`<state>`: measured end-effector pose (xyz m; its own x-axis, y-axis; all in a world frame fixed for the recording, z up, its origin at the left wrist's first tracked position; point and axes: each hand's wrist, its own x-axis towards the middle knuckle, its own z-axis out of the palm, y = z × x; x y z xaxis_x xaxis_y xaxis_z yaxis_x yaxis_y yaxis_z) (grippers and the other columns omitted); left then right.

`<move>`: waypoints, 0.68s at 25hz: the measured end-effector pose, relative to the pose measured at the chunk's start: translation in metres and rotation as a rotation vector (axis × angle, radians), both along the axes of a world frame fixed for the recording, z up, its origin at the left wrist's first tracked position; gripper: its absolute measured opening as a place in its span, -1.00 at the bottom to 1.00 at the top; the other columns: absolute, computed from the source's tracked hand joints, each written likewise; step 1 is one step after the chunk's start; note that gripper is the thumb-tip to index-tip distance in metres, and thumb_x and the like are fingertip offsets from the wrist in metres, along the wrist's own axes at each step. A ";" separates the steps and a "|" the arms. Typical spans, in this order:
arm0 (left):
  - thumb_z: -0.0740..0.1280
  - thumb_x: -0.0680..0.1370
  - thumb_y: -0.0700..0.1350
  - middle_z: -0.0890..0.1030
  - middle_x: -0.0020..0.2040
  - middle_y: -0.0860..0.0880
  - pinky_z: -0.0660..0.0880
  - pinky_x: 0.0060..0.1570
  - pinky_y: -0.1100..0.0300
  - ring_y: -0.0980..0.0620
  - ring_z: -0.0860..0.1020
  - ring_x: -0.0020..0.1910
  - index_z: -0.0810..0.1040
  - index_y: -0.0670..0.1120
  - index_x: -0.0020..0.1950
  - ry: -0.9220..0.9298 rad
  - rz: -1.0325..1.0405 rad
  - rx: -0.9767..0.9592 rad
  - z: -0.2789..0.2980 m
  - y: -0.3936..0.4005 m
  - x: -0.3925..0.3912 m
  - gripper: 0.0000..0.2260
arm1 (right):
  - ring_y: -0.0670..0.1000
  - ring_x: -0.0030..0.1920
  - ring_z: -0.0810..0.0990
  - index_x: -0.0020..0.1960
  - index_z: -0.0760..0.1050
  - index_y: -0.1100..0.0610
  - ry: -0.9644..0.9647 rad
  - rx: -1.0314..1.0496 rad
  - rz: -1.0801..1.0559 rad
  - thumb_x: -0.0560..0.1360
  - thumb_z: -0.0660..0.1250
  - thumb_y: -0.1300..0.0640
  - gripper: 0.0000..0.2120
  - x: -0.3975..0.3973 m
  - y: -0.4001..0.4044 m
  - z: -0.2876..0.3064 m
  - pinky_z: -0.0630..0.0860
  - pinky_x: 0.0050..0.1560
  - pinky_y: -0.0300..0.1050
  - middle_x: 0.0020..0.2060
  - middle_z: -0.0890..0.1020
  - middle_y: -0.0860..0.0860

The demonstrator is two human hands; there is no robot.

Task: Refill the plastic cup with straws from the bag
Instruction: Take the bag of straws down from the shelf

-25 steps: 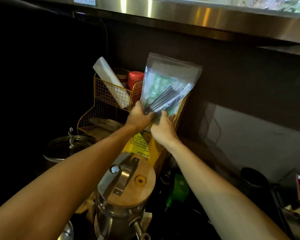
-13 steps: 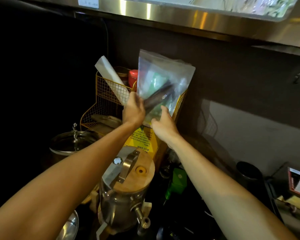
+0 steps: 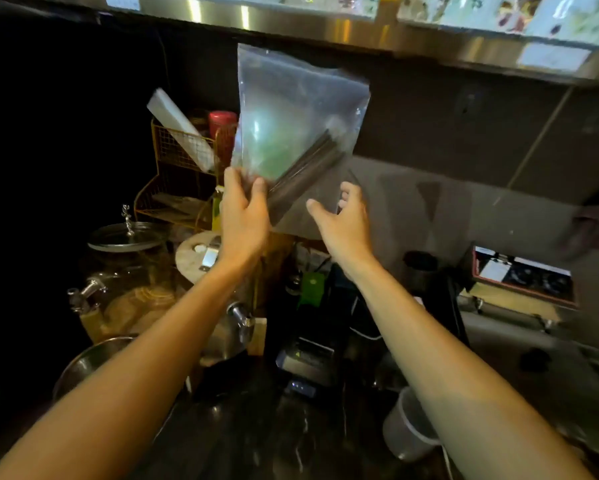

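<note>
A clear plastic bag (image 3: 291,109) is held up in front of the dark wall, blurred by motion. A bundle of dark straws (image 3: 305,171) lies slanted inside it, over something green. My left hand (image 3: 244,216) grips the bag's lower left corner. My right hand (image 3: 343,220) is just right of the bag's bottom edge with fingers spread, holding nothing. A translucent plastic cup (image 3: 407,427) sits low on the counter, partly hidden behind my right forearm; its contents do not show.
A yellow wire rack (image 3: 173,157) with a white roll and a red-lidded jar stands at the back left. Glass drink dispensers (image 3: 125,271) with taps crowd the left. A dark machine (image 3: 308,358) sits centre, a steel shelf edge (image 3: 395,39) runs overhead.
The bag has been lifted off the rack and moved up and to the right. My right hand has come off the bag and opened. The view has swung right, bringing the cup into sight.
</note>
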<state>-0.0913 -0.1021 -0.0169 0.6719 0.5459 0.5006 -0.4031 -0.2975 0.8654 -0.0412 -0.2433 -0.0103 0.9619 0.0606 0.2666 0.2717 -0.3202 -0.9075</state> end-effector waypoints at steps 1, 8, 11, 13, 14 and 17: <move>0.22 0.67 -0.19 0.58 0.00 -0.24 0.59 0.03 -0.14 -0.09 0.61 -0.03 0.41 -0.13 0.01 0.000 -0.032 -0.018 -0.006 -0.017 -0.011 -0.95 | -0.05 0.33 0.53 0.53 0.27 0.06 0.014 0.072 -0.011 0.56 0.46 -0.02 -0.36 -0.010 -0.021 -0.004 0.57 0.22 -0.19 0.41 0.46 -0.01; 0.22 0.68 -0.23 0.64 -0.02 -0.12 0.58 0.17 0.04 -0.03 0.67 0.08 0.42 -0.02 -0.02 0.020 -0.336 -0.123 -0.068 -0.135 -0.072 -0.87 | 0.01 -0.13 0.66 0.02 0.54 0.18 0.096 0.176 -0.126 0.58 0.42 0.24 -0.94 -0.090 -0.181 -0.056 0.54 -0.23 -0.12 -0.13 0.68 0.06; 0.22 0.69 -0.27 0.66 0.04 -0.25 0.59 0.16 0.17 0.01 0.67 0.09 0.40 -0.15 0.06 0.051 -0.454 -0.143 -0.101 -0.179 -0.096 -0.96 | 0.02 -0.16 0.66 0.02 0.53 0.31 0.127 0.167 -0.187 0.60 0.38 0.30 -0.94 -0.129 -0.231 -0.081 0.59 -0.29 -0.13 -0.15 0.64 0.16; 0.27 0.67 -0.27 0.63 0.07 -0.33 0.60 0.19 0.08 -0.06 0.67 0.12 0.40 -0.14 0.06 0.100 -0.547 -0.155 -0.126 -0.203 -0.110 -0.94 | 0.03 -0.12 0.71 -0.02 0.55 0.28 0.160 0.157 -0.216 0.60 0.37 0.31 -0.97 -0.154 -0.260 -0.103 0.67 -0.20 -0.12 -0.11 0.68 0.20; 0.30 0.65 -0.26 0.62 0.07 -0.34 0.60 0.19 0.00 -0.13 0.67 0.13 0.40 -0.13 0.05 0.136 -0.583 -0.149 -0.140 -0.213 -0.116 -0.91 | 0.06 -0.09 0.73 -0.01 0.56 0.31 0.196 0.149 -0.237 0.60 0.38 0.31 -0.95 -0.167 -0.273 -0.118 0.70 -0.15 -0.10 -0.08 0.69 0.24; 0.43 0.57 -0.29 0.67 0.01 -0.21 0.64 0.08 0.02 -0.05 0.69 0.05 0.44 -0.11 0.01 0.290 -0.659 -0.122 -0.180 -0.239 -0.142 -0.81 | 0.12 -0.05 0.70 -0.06 0.59 0.36 0.283 0.103 -0.302 0.52 0.46 0.30 -0.90 -0.212 -0.309 -0.164 0.65 0.00 0.02 -0.10 0.69 0.24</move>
